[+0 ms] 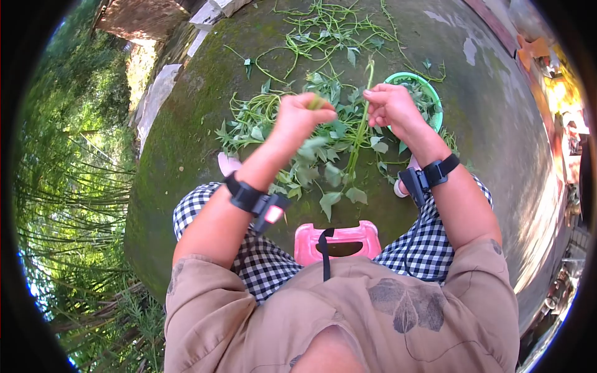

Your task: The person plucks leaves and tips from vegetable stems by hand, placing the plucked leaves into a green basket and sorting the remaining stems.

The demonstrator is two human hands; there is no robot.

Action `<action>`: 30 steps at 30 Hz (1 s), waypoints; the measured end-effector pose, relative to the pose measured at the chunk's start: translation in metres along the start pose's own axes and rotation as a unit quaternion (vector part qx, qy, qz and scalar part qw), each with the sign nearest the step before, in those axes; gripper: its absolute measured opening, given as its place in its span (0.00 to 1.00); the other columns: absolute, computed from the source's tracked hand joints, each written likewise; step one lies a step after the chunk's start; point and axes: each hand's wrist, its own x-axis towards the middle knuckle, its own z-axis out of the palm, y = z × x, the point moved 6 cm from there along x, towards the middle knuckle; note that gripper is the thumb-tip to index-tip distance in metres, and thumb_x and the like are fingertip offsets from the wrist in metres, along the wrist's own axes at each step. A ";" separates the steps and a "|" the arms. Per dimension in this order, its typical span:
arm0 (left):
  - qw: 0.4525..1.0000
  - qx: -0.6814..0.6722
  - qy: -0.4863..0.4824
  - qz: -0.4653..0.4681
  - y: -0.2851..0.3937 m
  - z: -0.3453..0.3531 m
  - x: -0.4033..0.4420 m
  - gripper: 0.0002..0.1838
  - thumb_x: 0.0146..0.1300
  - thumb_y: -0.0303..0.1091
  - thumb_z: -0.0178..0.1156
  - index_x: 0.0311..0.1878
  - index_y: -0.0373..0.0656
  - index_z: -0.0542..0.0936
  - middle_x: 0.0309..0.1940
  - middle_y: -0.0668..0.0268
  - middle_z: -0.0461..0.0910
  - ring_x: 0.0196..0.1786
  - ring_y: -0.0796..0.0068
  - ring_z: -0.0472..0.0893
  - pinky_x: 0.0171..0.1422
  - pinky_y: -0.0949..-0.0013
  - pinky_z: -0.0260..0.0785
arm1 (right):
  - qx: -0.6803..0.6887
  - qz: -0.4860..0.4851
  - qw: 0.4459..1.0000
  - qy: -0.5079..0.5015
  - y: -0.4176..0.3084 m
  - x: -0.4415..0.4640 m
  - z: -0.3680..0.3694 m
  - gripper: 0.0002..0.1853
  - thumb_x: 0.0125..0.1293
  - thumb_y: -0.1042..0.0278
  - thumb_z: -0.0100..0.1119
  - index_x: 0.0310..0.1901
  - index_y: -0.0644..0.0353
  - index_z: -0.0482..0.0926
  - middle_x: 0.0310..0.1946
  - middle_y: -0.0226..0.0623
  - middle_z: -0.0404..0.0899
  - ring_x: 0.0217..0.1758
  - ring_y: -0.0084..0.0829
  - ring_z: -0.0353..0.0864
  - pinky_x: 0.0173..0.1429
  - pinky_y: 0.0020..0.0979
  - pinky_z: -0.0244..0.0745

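My left hand (301, 115) is closed in a pinch over the leaf pile, with a short piece of green stem (317, 102) at its fingertips, slightly blurred. Leaves below it are smeared by motion, and I cannot tell whether they hang from this hand. To its right, my right hand (390, 107) pinches a long green leafy vine stem (360, 127), held upright, its bare end above the fingers. Beneath both hands a heap of leafy vines (255, 127) lies on the ground. A green-rimmed basin (439, 112) of leaves stands right beside my right hand, partly hidden by it.
Bare vine stems (329, 31) lie tangled farther out on the mossy concrete ground (193, 118). A pink plastic stool (337, 235) shows between my knees. Pale stones (158, 99) edge the ground at left, before dense greenery (74, 186). Clutter lines the right side.
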 end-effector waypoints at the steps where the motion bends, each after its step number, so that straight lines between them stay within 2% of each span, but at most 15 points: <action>1: 1.000 -0.029 0.008 0.003 0.000 0.013 -0.002 0.10 0.55 0.30 0.70 0.41 0.41 0.84 0.24 0.75 0.79 0.22 0.90 0.68 0.23 0.81 0.58 | 0.017 -0.006 1.000 -0.013 -0.003 0.000 0.009 0.09 0.65 0.68 0.62 0.31 0.63 0.75 0.19 0.34 0.75 0.14 0.26 0.75 0.15 0.21 0.63; 4: 0.994 -0.107 0.036 0.008 0.008 0.027 0.001 0.10 0.57 0.29 0.69 0.41 0.39 0.83 0.25 0.72 0.81 0.22 0.89 0.70 0.23 0.80 0.60 | 0.041 -0.027 0.999 -0.019 -0.014 -0.001 0.031 0.08 0.64 0.68 0.63 0.32 0.64 0.76 0.19 0.34 0.75 0.14 0.25 0.75 0.16 0.20 0.63; 8: 0.982 -0.181 0.059 0.022 0.023 0.019 0.013 0.06 0.61 0.26 0.65 0.40 0.37 0.81 0.25 0.68 0.81 0.18 0.87 0.68 0.21 0.80 0.57 | 0.108 -0.037 0.993 -0.035 -0.035 -0.002 0.038 0.09 0.63 0.67 0.65 0.37 0.63 0.78 0.24 0.34 0.78 0.18 0.25 0.77 0.21 0.22 0.67; 10: 0.972 -0.224 0.076 0.008 0.028 0.012 0.015 0.05 0.62 0.26 0.63 0.40 0.36 0.81 0.24 0.66 0.81 0.17 0.86 0.67 0.20 0.79 0.56 | 0.109 -0.033 0.992 -0.047 -0.041 -0.004 0.034 0.10 0.64 0.65 0.64 0.41 0.61 0.78 0.27 0.31 0.79 0.24 0.23 0.79 0.27 0.21 0.69; 15: 0.951 -0.308 -0.008 -0.042 0.023 0.020 0.014 0.07 0.63 0.30 0.60 0.38 0.35 0.79 0.22 0.59 0.80 0.14 0.81 0.69 0.17 0.79 0.54 | 0.088 -0.095 0.987 -0.099 -0.048 -0.007 0.038 0.09 0.67 0.63 0.62 0.40 0.59 0.78 0.26 0.27 0.78 0.27 0.18 0.78 0.31 0.18 0.69; 18: 0.962 -0.269 0.001 -0.048 0.027 0.024 0.011 0.07 0.61 0.30 0.59 0.37 0.35 0.79 0.21 0.61 0.80 0.14 0.81 0.70 0.17 0.78 0.55 | -0.019 -0.151 0.986 -0.066 -0.051 -0.002 0.037 0.08 0.67 0.63 0.61 0.36 0.59 0.79 0.25 0.25 0.77 0.25 0.15 0.76 0.29 0.17 0.68; 19: 0.970 -0.240 0.009 -0.041 0.030 0.024 0.010 0.06 0.60 0.29 0.59 0.34 0.35 0.79 0.21 0.63 0.79 0.14 0.82 0.70 0.18 0.78 0.57 | -0.027 -0.154 0.986 -0.064 -0.051 -0.002 0.038 0.08 0.66 0.65 0.62 0.36 0.60 0.80 0.25 0.25 0.77 0.25 0.15 0.75 0.29 0.18 0.69; 22: 0.990 -0.134 0.030 0.035 0.034 0.019 0.015 0.05 0.59 0.28 0.60 0.31 0.37 0.79 0.20 0.65 0.78 0.15 0.84 0.70 0.19 0.79 0.59 | -0.041 -0.162 0.984 -0.059 -0.054 -0.004 0.039 0.06 0.65 0.68 0.62 0.36 0.62 0.80 0.24 0.26 0.77 0.23 0.15 0.73 0.26 0.20 0.71; 23: 0.995 -0.085 0.035 0.050 0.035 0.016 0.017 0.05 0.57 0.27 0.59 0.29 0.36 0.79 0.19 0.67 0.76 0.19 0.83 0.71 0.23 0.77 0.62 | -0.040 -0.166 0.983 -0.061 -0.055 -0.004 0.040 0.06 0.65 0.69 0.62 0.35 0.62 0.80 0.23 0.26 0.77 0.22 0.15 0.73 0.26 0.20 0.71; 24: 0.990 0.006 0.066 0.123 0.039 0.013 0.019 0.05 0.57 0.27 0.59 0.29 0.36 0.78 0.19 0.68 0.76 0.20 0.83 0.71 0.24 0.76 0.62 | -0.039 -0.170 0.983 -0.064 -0.057 -0.004 0.041 0.06 0.65 0.69 0.61 0.35 0.62 0.80 0.23 0.27 0.77 0.22 0.15 0.73 0.25 0.21 0.70; 26: 0.939 0.186 0.126 0.261 0.048 0.013 0.016 0.05 0.56 0.27 0.58 0.29 0.35 0.78 0.19 0.68 0.76 0.22 0.81 0.72 0.26 0.74 0.63 | -0.059 -0.188 0.979 -0.049 -0.060 -0.006 0.043 0.06 0.65 0.69 0.60 0.34 0.62 0.79 0.22 0.27 0.77 0.21 0.16 0.73 0.24 0.21 0.70; 27: 0.921 0.219 0.152 0.285 0.052 0.014 0.014 0.06 0.57 0.27 0.57 0.28 0.35 0.77 0.19 0.69 0.75 0.24 0.80 0.71 0.28 0.72 0.63 | -0.070 -0.196 0.977 -0.042 -0.060 -0.007 0.045 0.06 0.65 0.69 0.60 0.33 0.63 0.79 0.22 0.27 0.77 0.21 0.17 0.73 0.24 0.22 0.69; 30: 0.969 0.009 0.158 0.188 0.042 0.008 0.022 0.09 0.57 0.31 0.58 0.25 0.35 0.75 0.17 0.60 0.73 0.22 0.73 0.72 0.29 0.65 0.66 | -0.075 -0.224 0.972 -0.002 -0.062 -0.013 0.051 0.07 0.66 0.68 0.59 0.33 0.63 0.78 0.22 0.28 0.77 0.21 0.18 0.73 0.24 0.22 0.69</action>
